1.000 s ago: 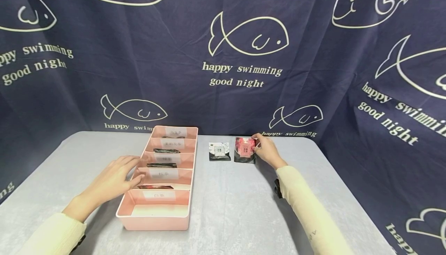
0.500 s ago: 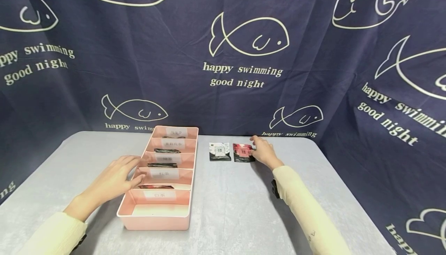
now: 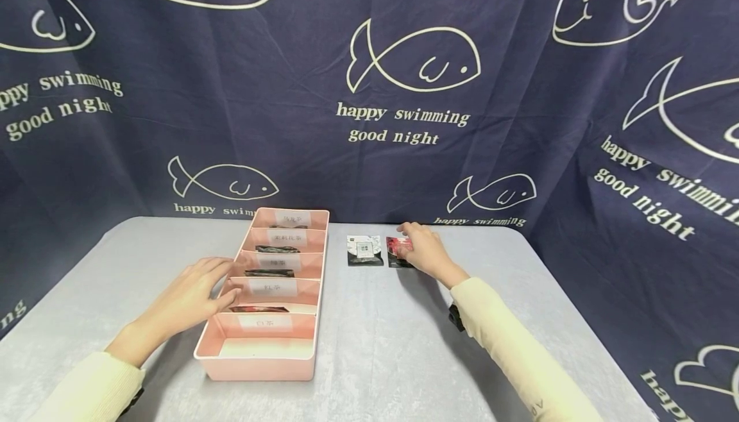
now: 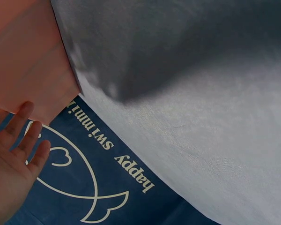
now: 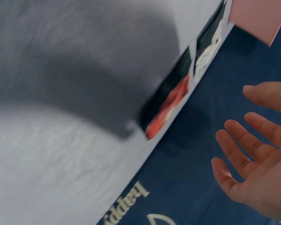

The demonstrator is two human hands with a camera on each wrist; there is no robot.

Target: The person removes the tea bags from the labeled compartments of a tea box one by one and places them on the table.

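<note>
A long pink divided box (image 3: 256, 369) stands on the left of the table, with white labels on its dividers. My left hand (image 3: 187, 290) rests at its left rim, fingers relaxed; in the left wrist view those fingers lie against the pink wall. Farther back, a red and black tea sachet (image 3: 394, 249) lies flat, partly covered by my right hand (image 3: 427, 250) in the head view. The right wrist view shows that hand's fingers (image 5: 236, 150) spread and holding nothing, apart from the red sachet (image 5: 166, 105). Just left of it lies a white and black tea sachet (image 3: 365, 251).
Dark tea sachets (image 3: 269, 274) stand in several of the box's compartments, and a reddish one (image 3: 258, 310) sits nearer the front. The front compartment (image 3: 265, 348) shows a bare floor. A navy fish-print curtain (image 3: 312, 120) hangs behind the grey table (image 3: 375, 358).
The red sachet has shifted slightly left and now lies level with the white one. My right hand has let go of it and moved left over it. My left hand stays put.
</note>
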